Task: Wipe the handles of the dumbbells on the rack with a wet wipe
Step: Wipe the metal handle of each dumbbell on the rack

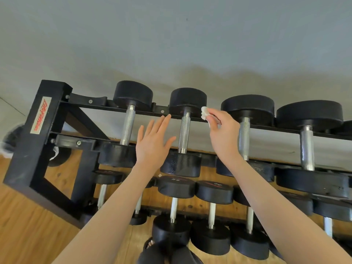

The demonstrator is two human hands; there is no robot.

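Observation:
A black two-tier rack [36,130] carries black dumbbells with knurled steel handles. My right hand [222,134] pinches a crumpled white wet wipe [205,112] just right of the second top-row handle [184,133], near its far head; the wipe is close to the handle without clearly touching it. My left hand [154,143] hovers flat with straight, spread fingers between the first handle [128,125] and the second handle, holding nothing. Further top-row handles [244,138] [306,148] lie to the right.
The lower tier holds several smaller dumbbells [174,206] below my forearms. A grey wall rises behind the rack, and wooden floor [28,225] lies to the left. Sandalled toes [150,243] show at the bottom edge, close to the lower dumbbells.

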